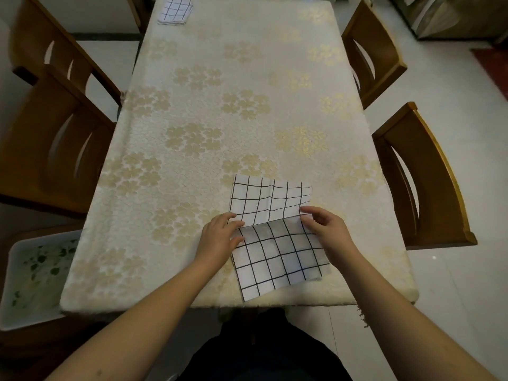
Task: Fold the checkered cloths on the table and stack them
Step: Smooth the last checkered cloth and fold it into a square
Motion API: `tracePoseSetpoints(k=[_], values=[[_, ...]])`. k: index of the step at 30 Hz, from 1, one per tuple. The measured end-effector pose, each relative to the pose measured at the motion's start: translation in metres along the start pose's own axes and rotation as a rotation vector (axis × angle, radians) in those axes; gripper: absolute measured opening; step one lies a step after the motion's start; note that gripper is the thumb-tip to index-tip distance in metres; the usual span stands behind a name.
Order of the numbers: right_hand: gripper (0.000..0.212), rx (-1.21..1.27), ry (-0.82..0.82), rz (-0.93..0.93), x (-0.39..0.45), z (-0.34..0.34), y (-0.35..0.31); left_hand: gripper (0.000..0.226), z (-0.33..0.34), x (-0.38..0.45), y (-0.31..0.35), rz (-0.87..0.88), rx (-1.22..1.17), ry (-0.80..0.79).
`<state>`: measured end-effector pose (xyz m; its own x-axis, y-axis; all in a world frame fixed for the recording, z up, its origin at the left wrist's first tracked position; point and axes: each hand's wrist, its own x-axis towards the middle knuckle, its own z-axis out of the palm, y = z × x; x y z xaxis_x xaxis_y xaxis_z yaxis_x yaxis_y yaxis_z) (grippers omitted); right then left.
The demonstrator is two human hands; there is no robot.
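- I see both of my hands on one checkered cloth [277, 237], white with a black grid, which lies on the table [220, 119] at its near edge, just in front of my body.
- My left hand [220, 237] pinches the cloth's left edge: thumb and fingers are closed on the fabric where a flap begins to lift.
- My right hand [327, 229] grips the right edge at about the same height, fingertips closed on the corner of the raised flap.
- Between the two hands a fold line runs across the cloth. The part beyond my hands lies flat on the table; the part nearer to me is the lifted flap, its grid looking darker and bolder.
- The near corner of the cloth reaches almost to the table's edge, below and between my wrists.
- Far beyond my left hand, at the far left corner of the table, sits a stack of folded cloths [175, 10] in the same grid pattern, well apart from the cloth I hold.
- The table wears a cream tablecloth [247, 78] with pale gold flower clusters.
- Wooden chairs stand on both sides: one [55, 149] out past my left hand, another [423, 182] out past my right hand, and more farther up each side.
- Low on the left, beside my left forearm, a white tray [33, 273] with a green leaf print rests off the table.
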<state>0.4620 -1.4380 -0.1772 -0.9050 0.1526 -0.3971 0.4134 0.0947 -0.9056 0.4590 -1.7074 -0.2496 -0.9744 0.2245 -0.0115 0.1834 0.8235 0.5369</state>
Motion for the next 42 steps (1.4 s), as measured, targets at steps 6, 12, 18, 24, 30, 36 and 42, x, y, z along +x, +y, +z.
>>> tracePoseSetpoints(k=[6, 12, 18, 24, 30, 36, 42], values=[[0.028, -0.047, -0.092, -0.089, -0.010, -0.004, -0.022, 0.012, -0.001, -0.002, 0.002, 0.006, -0.046, 0.072], [0.020, -0.517, -0.019, -0.347, -0.007, -0.011, -0.036, 0.013, -0.026, 0.007, 0.006, 0.079, -0.087, 0.109], [0.010, -0.905, 0.209, -0.685, 0.015, -0.015, -0.043, 0.009, -0.085, 0.041, 0.020, 0.189, -0.039, 0.131], [0.005, -0.918, 0.359, -0.759, 0.039, -0.015, -0.070, 0.016, -0.140, 0.082, 0.022, 0.426, 0.218, 0.220], [0.011, -0.843, 0.408, -0.991, 0.045, -0.024, -0.086, 0.011, -0.161, 0.096, 0.018, 0.608, 0.323, 0.408], [0.013, -0.891, 0.275, -0.990, 0.031, -0.033, -0.021, 0.020, -0.105, 0.057, -0.001, 0.556, 0.238, 0.330], [0.037, -1.080, -0.041, -0.676, 0.012, -0.032, 0.076, 0.013, -0.024, 0.004, -0.016, 0.428, 0.368, -0.093]])
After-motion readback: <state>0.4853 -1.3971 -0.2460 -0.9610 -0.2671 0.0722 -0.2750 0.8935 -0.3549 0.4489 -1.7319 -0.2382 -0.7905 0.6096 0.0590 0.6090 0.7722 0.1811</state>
